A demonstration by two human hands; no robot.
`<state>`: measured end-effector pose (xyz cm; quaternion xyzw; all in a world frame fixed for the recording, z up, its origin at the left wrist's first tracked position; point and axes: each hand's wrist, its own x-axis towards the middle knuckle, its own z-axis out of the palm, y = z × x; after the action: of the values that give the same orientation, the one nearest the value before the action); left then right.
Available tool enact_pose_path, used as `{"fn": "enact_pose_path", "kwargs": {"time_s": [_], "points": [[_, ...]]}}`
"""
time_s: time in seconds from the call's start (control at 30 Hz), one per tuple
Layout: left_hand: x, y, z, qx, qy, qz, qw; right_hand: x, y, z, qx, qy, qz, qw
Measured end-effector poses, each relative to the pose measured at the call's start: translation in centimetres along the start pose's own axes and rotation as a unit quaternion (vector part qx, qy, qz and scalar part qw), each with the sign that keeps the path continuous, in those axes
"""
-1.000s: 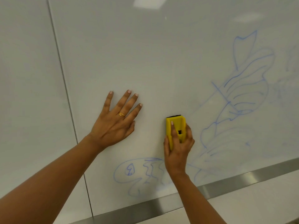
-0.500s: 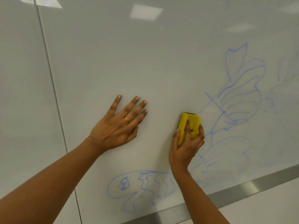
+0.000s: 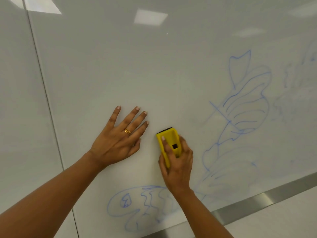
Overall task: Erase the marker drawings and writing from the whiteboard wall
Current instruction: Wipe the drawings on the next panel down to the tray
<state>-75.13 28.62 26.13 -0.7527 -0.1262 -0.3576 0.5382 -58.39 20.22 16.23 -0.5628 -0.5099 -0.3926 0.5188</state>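
My right hand (image 3: 178, 162) grips a yellow eraser (image 3: 169, 140) with a black felt pad, pressed flat against the whiteboard wall (image 3: 137, 69). My left hand (image 3: 118, 140), wearing a gold ring, rests flat on the board with fingers spread, just left of the eraser. A blue leaf-like drawing (image 3: 243, 107) stands to the right of the eraser. Its lower part (image 3: 228, 169) is smeared and faint. A blue looping doodle (image 3: 137, 205) sits low on the board, partly behind my right wrist.
A metal strip (image 3: 257, 201) runs along the board's bottom edge. A vertical panel seam (image 3: 46, 100) crosses the wall at the left. Faint blue marks (image 3: 295, 79) show at the far right. Ceiling lights reflect near the top.
The eraser and my right hand went right toward the leaf drawing, then back left beside my left hand. My left hand stays flat on the board. The view has shifted slightly.
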Motion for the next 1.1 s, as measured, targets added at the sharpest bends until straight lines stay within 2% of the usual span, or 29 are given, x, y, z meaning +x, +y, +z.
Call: {"fn": "enact_pose_path", "kwargs": {"time_s": [0.27,0.5,0.63,0.9,1.1], "points": [[0.6,0.2,-0.1,-0.008,-0.004,-0.002,1.000,2.5,4.9,-0.8,0.037,0.098,0.209,0.972],[0.5,0.4,0.3,0.011,-0.010,0.002,1.000,-0.2,4.3,-0.2,0.047,0.095,0.261,0.960],[0.4,0.4,0.3,0.010,-0.004,-0.003,1.000,-1.2,1.9,-0.1,0.061,0.067,0.235,0.968],[3.8,1.5,0.2,-0.004,0.002,0.011,1.000,4.2,0.0,-0.8,0.041,0.036,0.074,0.996],[6.9,0.9,0.4,-0.017,0.009,-0.014,1.000,7.6,3.9,-1.8,0.025,0.068,0.089,0.993]]}}
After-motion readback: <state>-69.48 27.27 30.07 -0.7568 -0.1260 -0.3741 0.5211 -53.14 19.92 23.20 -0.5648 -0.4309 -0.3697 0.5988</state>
